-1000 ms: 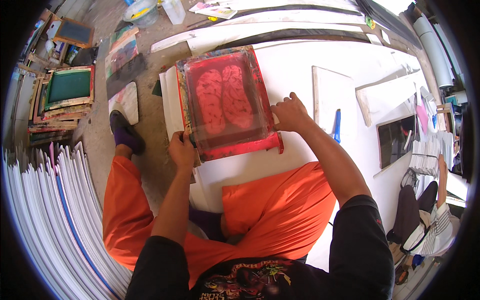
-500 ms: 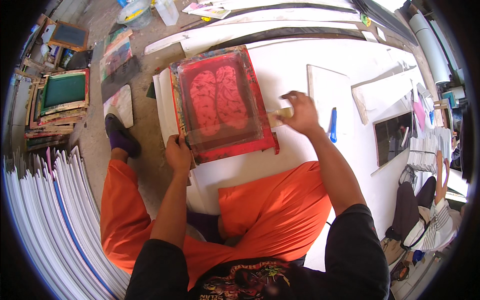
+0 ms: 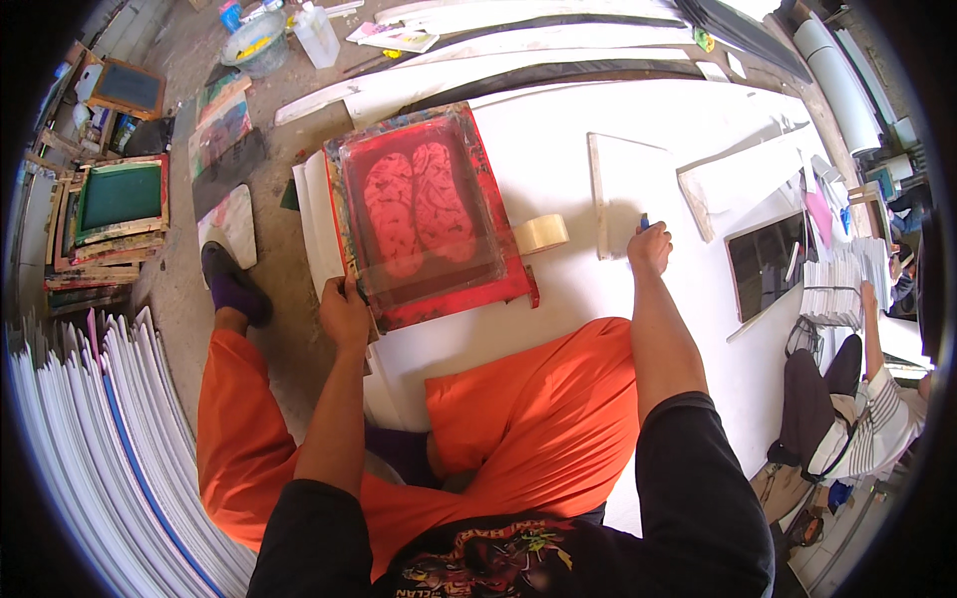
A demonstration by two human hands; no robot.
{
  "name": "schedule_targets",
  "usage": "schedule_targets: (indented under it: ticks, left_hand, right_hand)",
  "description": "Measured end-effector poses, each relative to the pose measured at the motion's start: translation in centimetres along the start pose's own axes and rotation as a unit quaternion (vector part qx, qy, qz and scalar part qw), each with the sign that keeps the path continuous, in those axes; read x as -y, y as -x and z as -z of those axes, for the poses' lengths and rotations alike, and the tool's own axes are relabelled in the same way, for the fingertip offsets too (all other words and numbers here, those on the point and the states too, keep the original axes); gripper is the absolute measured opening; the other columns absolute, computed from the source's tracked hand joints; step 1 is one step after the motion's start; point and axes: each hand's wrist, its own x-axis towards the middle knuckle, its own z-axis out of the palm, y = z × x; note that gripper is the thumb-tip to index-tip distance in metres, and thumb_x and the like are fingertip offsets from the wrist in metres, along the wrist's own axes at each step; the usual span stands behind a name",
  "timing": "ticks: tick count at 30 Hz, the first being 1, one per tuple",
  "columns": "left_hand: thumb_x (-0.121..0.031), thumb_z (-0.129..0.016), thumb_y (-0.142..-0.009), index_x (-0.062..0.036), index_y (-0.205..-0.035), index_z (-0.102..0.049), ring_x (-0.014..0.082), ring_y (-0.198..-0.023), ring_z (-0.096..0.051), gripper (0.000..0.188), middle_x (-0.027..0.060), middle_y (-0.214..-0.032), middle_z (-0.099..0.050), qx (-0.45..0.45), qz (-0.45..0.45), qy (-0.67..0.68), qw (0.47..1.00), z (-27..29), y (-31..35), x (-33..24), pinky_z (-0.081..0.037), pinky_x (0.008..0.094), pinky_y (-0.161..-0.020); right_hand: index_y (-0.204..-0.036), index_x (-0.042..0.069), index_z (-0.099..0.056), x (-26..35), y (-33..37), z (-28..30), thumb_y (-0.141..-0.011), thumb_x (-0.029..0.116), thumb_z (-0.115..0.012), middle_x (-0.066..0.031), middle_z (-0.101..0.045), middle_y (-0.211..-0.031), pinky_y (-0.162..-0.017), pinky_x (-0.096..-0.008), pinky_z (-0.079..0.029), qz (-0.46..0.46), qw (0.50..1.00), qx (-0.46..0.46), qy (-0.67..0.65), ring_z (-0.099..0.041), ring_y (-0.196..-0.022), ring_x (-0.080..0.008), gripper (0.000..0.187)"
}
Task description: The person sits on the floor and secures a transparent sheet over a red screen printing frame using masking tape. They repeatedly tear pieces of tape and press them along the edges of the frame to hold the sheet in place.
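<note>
A red-edged wooden silkscreen frame [image 3: 488, 189] lies flat, its mesh showing two pink foot-shaped prints. My left hand [image 3: 345, 311] is closed on the frame's near left corner. Against the frame's right side rests a roll of yellowish tape [image 3: 543, 234]. Farther right, my right hand [image 3: 650, 249] is closed round a slim blue cutter knife [image 3: 644, 220]. Only a short blue end of it sticks out past the fingers. The white board [image 3: 558, 289] lies under the frame and the tape.
A wood-edged white panel [image 3: 600, 194] lies beyond my right hand, with a dark panel [image 3: 763, 269] farther right. Stacked sheets [image 3: 110, 448] fill the lower left. Other screen frames [image 3: 120, 199] lean at the left. A co-worker [image 3: 847, 409] sits at the right.
My right hand has let go of the tape roll, moved right and closed on the blue cutter knife. The left hand stays at the frame's corner. The whole view has shifted slightly.
</note>
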Motion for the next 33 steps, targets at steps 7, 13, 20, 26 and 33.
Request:
schedule_targets:
  ticks: [7,13,20,26,33]
  left_hand:
    - [-0.031,-0.065,-0.105,0.0034,-0.11,-0.071,0.0361,-0.091,-0.074,0.036,0.0201,-0.099,-0.077,0.001,-0.018,0.01,1.0,-0.9,0.2,0.2,-0.054,0.0452,-0.082]
    - [-0.032,-0.063,-0.106,-0.0006,-0.109,-0.072,0.036,-0.084,-0.073,0.033,0.017,-0.097,-0.077,-0.031,-0.039,-0.017,0.999,-0.5,-0.7,2.3,-0.055,0.0455,-0.078]
    - [-0.031,-0.063,-0.105,-0.0015,-0.109,-0.072,0.0389,-0.09,-0.073,0.031,0.0173,-0.1,-0.076,-0.013,-0.027,-0.012,0.999,-0.3,0.0,0.8,-0.055,0.0475,-0.08]
    - [-0.03,-0.063,-0.105,-0.0015,-0.11,-0.072,0.0392,-0.093,-0.073,0.03,0.0172,-0.102,-0.076,-0.012,-0.02,-0.02,1.0,-0.4,-0.4,1.2,-0.055,0.0476,-0.082]
    - [-0.029,-0.063,-0.105,-0.0003,-0.111,-0.072,0.0395,-0.093,-0.073,0.03,0.0188,-0.103,-0.076,-0.004,-0.02,-0.017,1.0,-0.2,-0.1,0.9,-0.054,0.0474,-0.083]
  right_hand:
    - [-0.127,-0.003,-0.057,2.5,-0.3,0.4,-0.111,0.026,-0.048,-0.0218,-0.074,-0.095,-0.062,-0.0437,-0.06,0.042,0.962,0.06,-0.264,-0.077,-0.072,-0.0306,0.034]
    - [-0.139,0.003,-0.051,10.3,12.5,6.7,-0.1,0.009,-0.055,-0.0251,-0.073,-0.087,-0.06,-0.0444,-0.061,0.181,0.911,0.219,-0.298,-0.075,-0.066,-0.0353,0.04]
    - [-0.14,0.006,-0.061,9.3,19.2,4.1,-0.094,0.004,-0.059,-0.0331,-0.072,-0.098,-0.085,-0.0606,-0.057,0.347,0.915,0.168,-0.124,-0.071,-0.096,-0.0518,0.047]
    - [-0.134,-0.001,-0.06,11.1,19.4,4.2,-0.094,0.003,-0.056,-0.0326,-0.072,-0.105,-0.088,-0.0586,-0.058,0.358,0.913,0.184,-0.067,-0.072,-0.1,-0.0484,0.041]
    - [-0.115,-0.003,-0.064,12.0,19.7,3.7,-0.096,0.008,-0.059,-0.0315,-0.072,-0.109,-0.091,-0.0565,-0.059,0.351,0.913,0.205,-0.029,-0.072,-0.105,-0.0471,0.022]
